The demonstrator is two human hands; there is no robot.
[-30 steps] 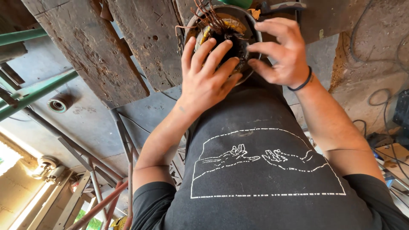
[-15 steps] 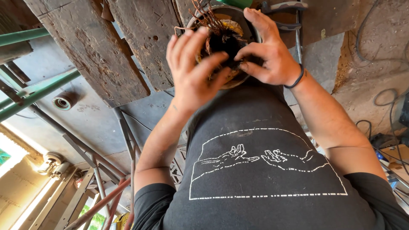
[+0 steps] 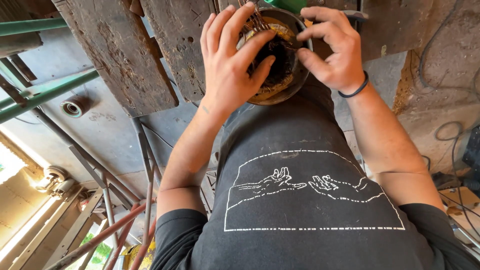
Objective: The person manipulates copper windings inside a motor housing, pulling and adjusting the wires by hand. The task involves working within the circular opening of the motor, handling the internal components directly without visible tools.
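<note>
A round metal motor stator (image 3: pixel 287 82) with yellow insulation and copper wire ends (image 3: pixel 256 21) rests against my stomach, at the top of my black shirt (image 3: pixel 300 200). My left hand (image 3: pixel 230 70) lies over its left half, fingers spread across the windings and the thumb reaching into the dark bore. On the right, my right hand (image 3: pixel 335 52), with a black band at the wrist, pinches the rim between thumb and forefinger. Much of the stator is hidden under my hands.
Worn wooden planks (image 3: pixel 125 60) lie below on the left. Green pipes (image 3: pixel 45 95), a small round roller (image 3: pixel 74 106) and thin metal rods (image 3: pixel 145 195) cross the grey floor. Cables (image 3: pixel 450 130) trail on the right. A green object (image 3: pixel 287 4) sits at the top edge.
The stator and both hands have shifted up in view. My left fingers have spread and slid across the windings, and my right hand has moved from cupping the rim to pinching it.
</note>
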